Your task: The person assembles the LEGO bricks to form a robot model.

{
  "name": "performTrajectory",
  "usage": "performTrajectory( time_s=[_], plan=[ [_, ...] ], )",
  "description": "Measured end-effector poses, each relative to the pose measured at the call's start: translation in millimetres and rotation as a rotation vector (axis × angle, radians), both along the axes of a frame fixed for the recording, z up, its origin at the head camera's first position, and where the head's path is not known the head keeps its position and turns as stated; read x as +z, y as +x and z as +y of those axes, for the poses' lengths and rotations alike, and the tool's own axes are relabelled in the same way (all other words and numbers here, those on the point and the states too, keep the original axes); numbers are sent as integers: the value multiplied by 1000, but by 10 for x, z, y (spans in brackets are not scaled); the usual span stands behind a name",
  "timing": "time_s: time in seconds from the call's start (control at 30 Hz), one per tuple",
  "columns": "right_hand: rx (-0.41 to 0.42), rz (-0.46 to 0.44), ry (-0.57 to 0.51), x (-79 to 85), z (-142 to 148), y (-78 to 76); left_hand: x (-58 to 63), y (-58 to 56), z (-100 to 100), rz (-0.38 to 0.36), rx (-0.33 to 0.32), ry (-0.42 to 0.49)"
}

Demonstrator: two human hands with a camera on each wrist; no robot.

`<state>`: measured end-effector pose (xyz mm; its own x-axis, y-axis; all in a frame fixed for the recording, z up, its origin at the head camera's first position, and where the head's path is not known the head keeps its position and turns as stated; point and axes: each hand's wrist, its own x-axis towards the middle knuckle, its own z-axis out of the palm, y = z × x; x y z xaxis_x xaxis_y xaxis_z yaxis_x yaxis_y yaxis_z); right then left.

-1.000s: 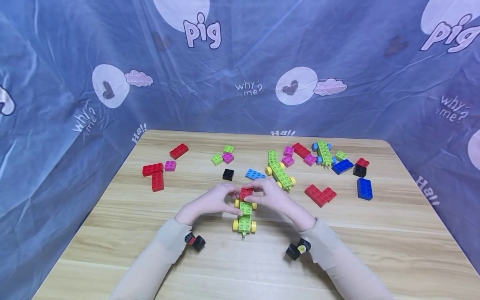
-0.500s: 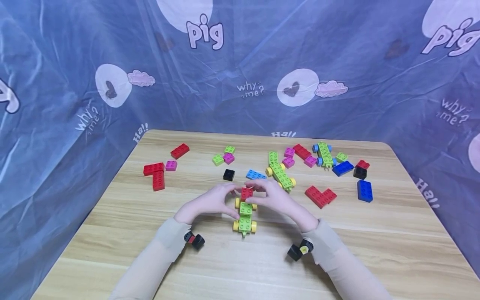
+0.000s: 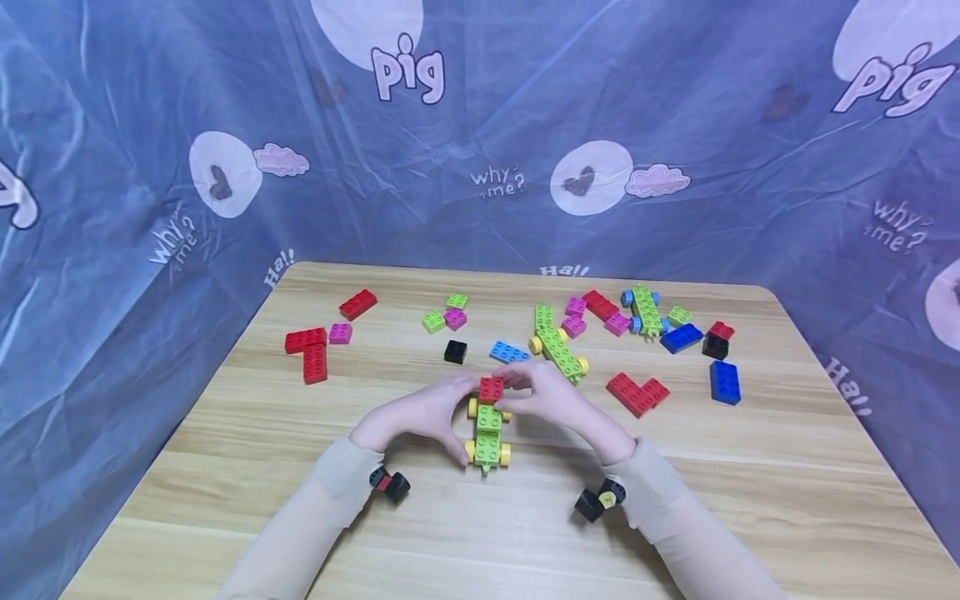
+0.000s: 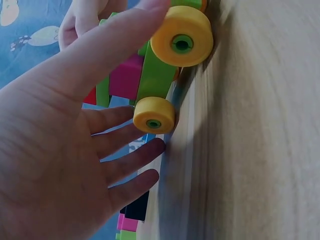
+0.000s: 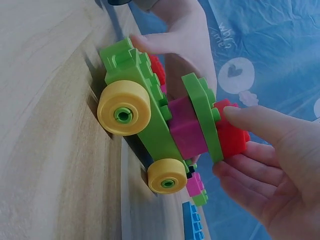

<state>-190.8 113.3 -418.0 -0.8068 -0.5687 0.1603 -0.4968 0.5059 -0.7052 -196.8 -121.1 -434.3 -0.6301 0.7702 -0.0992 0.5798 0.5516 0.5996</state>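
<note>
A toy car (image 3: 488, 450) stands on the table, with a green base and yellow wheels (image 5: 124, 107). Stacked on its far end are a magenta brick (image 5: 187, 127), a green plate (image 5: 202, 112) and a red brick (image 3: 491, 390) on top. Thumb and fingers of my right hand (image 3: 546, 392) pinch that red brick from the right. On the car's left side, my left hand (image 3: 427, 412) has its fingers spread and fairly straight. Its thumb reaches the near yellow wheel (image 4: 182, 37), while the fingertips lie by the other wheel (image 4: 154, 116).
Beyond the hands lie a light blue brick (image 3: 510, 352), a black brick (image 3: 455, 352) and another green car base (image 3: 558, 346). Red bricks (image 3: 637, 393) and a dark blue brick (image 3: 725, 382) are on the right. More red bricks (image 3: 315, 364) lie left. A patterned cloth (image 3: 420, 208) hangs behind the table.
My left hand has loosened: its thumb slid from the green plate toward the near wheel, and its fingers drew back from the red brick. The right hand stays at the red brick.
</note>
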Motion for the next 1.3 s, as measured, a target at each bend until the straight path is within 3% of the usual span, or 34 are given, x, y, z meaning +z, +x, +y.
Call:
performTrajectory(
  time_s=[0.57,1.03,1.3],
  plan=[
    [-75,-22,-23,-17,-92,15,0,-17,-29,-46,19,-5],
    [-82,-70,-128,-19,-456,-127,40,-119,-424,-120,64,65],
    [-107,-122,-153,-19,-687,-238,99,-196,-626,-109,82,63]
  ],
)
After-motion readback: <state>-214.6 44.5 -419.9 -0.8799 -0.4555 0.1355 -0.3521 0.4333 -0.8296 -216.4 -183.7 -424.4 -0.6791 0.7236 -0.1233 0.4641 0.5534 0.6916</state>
